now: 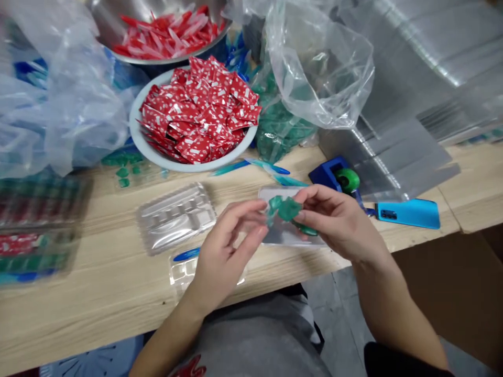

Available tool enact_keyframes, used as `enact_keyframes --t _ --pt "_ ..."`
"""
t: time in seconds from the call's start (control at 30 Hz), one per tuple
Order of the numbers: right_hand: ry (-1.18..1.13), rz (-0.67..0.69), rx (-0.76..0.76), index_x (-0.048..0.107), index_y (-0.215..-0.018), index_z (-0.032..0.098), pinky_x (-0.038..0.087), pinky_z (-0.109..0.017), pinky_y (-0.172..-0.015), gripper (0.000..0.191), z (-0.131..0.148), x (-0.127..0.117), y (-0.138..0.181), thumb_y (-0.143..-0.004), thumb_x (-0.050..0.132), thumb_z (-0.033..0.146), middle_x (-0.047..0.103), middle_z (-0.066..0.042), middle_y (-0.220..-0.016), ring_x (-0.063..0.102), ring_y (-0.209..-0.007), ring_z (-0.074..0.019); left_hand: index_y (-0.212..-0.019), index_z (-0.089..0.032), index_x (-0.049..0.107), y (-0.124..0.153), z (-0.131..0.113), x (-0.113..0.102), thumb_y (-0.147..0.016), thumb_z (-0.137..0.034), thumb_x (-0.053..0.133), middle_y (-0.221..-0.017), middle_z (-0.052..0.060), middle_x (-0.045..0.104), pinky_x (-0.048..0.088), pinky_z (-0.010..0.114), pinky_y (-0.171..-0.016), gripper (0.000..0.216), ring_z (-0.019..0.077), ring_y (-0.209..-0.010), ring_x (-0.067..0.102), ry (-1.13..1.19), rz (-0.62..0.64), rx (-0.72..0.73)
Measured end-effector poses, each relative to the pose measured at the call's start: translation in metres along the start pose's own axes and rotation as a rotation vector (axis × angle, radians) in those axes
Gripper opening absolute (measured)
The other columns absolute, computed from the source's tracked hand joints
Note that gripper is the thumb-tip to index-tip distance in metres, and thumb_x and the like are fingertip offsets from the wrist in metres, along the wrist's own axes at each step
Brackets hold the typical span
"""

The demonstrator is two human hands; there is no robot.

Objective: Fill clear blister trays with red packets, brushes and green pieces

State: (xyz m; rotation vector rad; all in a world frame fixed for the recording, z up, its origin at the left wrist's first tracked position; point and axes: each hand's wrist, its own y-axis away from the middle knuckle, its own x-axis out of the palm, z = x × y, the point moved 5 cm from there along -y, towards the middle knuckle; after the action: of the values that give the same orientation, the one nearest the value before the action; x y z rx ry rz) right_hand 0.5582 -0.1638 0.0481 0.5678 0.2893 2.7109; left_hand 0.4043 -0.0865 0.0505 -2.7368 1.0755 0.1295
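Small green translucent pieces (290,209) are held in front of me, pinched between the thumb and fingers of my right hand (340,222). More green shows under those fingers. My left hand (230,251) faces it, thumb and fingertips closed around a paler green piece (272,210); blur hides its exact shape. Beneath both hands lies a clear, flat plastic tray or lid (281,233). To the left sits an empty clear blister tray (176,217) with moulded compartments. Partly behind my left wrist is another clear tray (183,272) with a blue pointed stick (186,255) across it.
Red printed sachets (200,112) fill a pale bowl (135,131). Behind stands a metal bowl (110,31) of red pointed pieces. Plastic bags (314,68) stand at the back. A blue tape dispenser (326,173) and blue phone (408,213) lie right; filled trays (35,230) are stacked left.
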Motion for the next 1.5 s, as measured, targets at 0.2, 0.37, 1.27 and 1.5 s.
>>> enact_keyframes --t 0.2,0.37,1.27,1.5 --pt "0.055 0.001 -0.026 0.067 -0.094 0.018 0.053 -0.013 -0.049 0.014 -0.005 -0.012 0.010 -0.080 0.070 0.015 0.062 0.003 -0.077 0.056 -0.060 -0.0039 -0.114 -0.028 0.065 -0.014 0.003 0.021 -0.088 -0.014 0.065 -0.101 0.000 0.066 0.057 0.021 -0.079 0.030 0.0108 -0.088 0.067 0.009 0.074 0.002" --pt "0.175 -0.011 0.020 0.070 -0.109 0.022 0.050 -0.014 -0.045 0.023 -0.012 -0.021 0.016 -0.086 0.065 0.022 0.068 0.001 -0.082 0.055 -0.057 -0.0047 -0.116 -0.028 0.063 -0.013 0.007 0.028 -0.090 -0.010 0.059 -0.105 0.001 0.064 0.057 0.021 -0.079 0.033 0.0114 -0.092 0.066 0.020 0.154 -0.045" --pt "0.807 -0.124 -0.440 0.063 -0.123 0.035 0.057 -0.030 -0.081 0.036 0.009 -0.002 0.024 -0.091 0.062 0.018 0.070 0.000 -0.109 0.067 -0.092 -0.0159 -0.105 -0.024 0.064 -0.010 -0.002 0.002 -0.087 -0.019 0.068 -0.100 0.001 0.063 0.052 0.028 -0.083 0.019 0.0153 -0.093 0.062 -0.420 0.112 0.058" --pt "0.557 -0.379 -0.318 0.071 -0.110 0.033 0.059 -0.028 -0.065 0.030 -0.001 -0.032 0.033 -0.084 0.072 0.019 0.072 0.001 -0.096 0.068 -0.071 -0.0132 -0.090 -0.018 0.055 0.002 0.008 0.013 -0.094 -0.012 0.052 -0.083 0.000 0.059 0.048 0.027 -0.070 0.007 0.0142 -0.076 0.059 -0.717 0.382 0.025"
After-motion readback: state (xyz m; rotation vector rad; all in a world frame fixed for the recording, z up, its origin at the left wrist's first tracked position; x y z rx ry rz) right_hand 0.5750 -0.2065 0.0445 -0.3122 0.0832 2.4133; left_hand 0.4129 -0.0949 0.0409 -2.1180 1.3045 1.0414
